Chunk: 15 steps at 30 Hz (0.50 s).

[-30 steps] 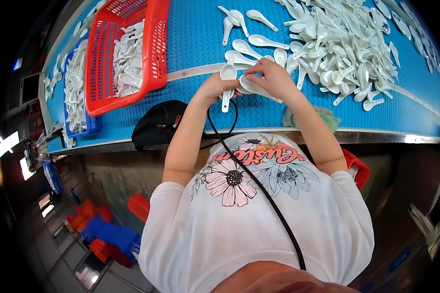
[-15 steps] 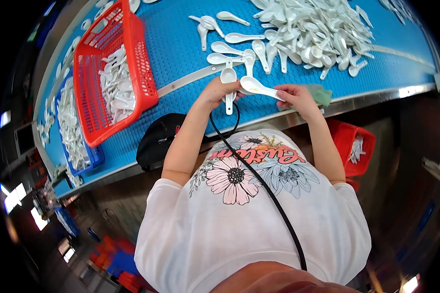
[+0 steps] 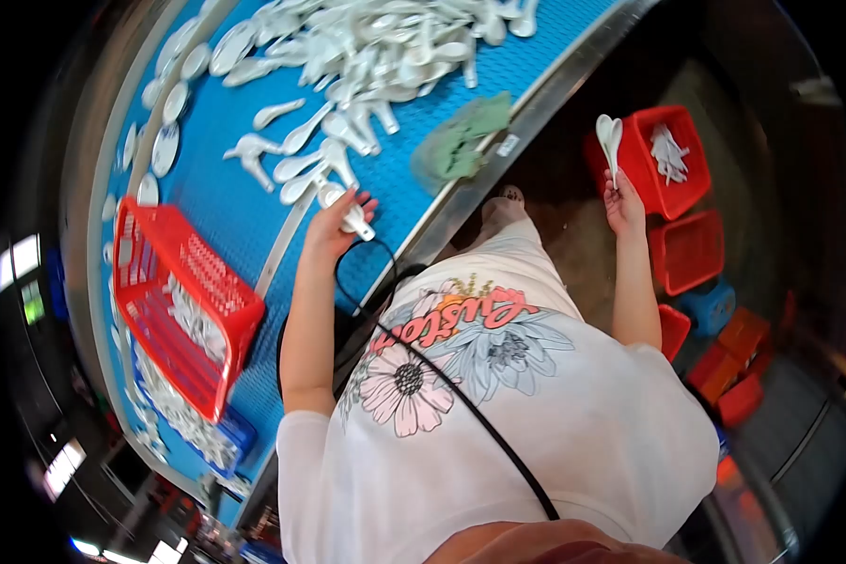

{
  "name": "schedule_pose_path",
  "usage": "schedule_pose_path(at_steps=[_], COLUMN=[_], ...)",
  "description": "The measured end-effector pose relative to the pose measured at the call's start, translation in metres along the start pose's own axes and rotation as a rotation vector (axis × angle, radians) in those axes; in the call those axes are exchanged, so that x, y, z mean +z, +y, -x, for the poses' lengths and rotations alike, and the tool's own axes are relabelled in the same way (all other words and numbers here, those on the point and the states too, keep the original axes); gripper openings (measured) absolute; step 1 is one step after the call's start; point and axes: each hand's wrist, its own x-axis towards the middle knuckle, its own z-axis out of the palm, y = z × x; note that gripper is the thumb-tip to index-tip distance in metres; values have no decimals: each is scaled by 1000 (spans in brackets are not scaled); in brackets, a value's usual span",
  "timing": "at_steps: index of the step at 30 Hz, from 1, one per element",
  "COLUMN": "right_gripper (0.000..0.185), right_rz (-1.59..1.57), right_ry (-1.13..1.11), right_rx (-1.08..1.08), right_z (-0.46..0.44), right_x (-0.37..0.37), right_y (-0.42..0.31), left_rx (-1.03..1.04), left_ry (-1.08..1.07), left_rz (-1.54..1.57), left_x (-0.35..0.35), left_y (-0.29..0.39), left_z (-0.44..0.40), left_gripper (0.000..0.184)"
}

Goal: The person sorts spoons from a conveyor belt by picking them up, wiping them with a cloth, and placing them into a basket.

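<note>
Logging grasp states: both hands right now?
Left hand: closed on at least one white spoon.
Right hand: closed on at least one other spoon, by handle.

We are extending the right hand (image 3: 622,205) well apart from the left hand (image 3: 339,221), curling both hands' fingers (image 3: 370,204).

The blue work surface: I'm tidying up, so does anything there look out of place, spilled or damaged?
Possibly the crumpled green cloth: it lies at the edge of the blue work surface, an odd soft item near the heaped white spoons. No spill or broken spoon stands out; small chips might not show.
</note>
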Motion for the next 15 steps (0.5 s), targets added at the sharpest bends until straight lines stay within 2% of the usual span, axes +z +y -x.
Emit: schedule_pose_path(at_steps=[2,3,5,7,10,13,14,15], right_gripper=[18,18,12,12,16,20,28,43], right_rz=[-117,-141,-366,-356,-372,-413,-625,-816], right_ry=[263,280,658,817,875,780,726,696], right_rx=[-86,-94,-130,-179,-159,-91,4,-2], right_z=[-35,-57,-96,-116,-150,-198,-223,-244], right_x=[-63,-99,-160,-190,-243,-303,-332,-332], right_y=[3,6,5,-12,-43,-68,-79,-91], left_rx=[-13,-1,-13,18,84,184,219,272], left_ry=[22,49,95,182,275,394,426,460], left_rz=[-19,-11,24,39,-58,-64,-35,-24], left_x=[13,20,32,46,45,53,51,38], left_y=[6,10,16,16,12,6,1,-5], left_z=[-5,-6,-14,-18,-33,-38,-40,-48], left_gripper=[31,31,33,29,24,20,20,21])
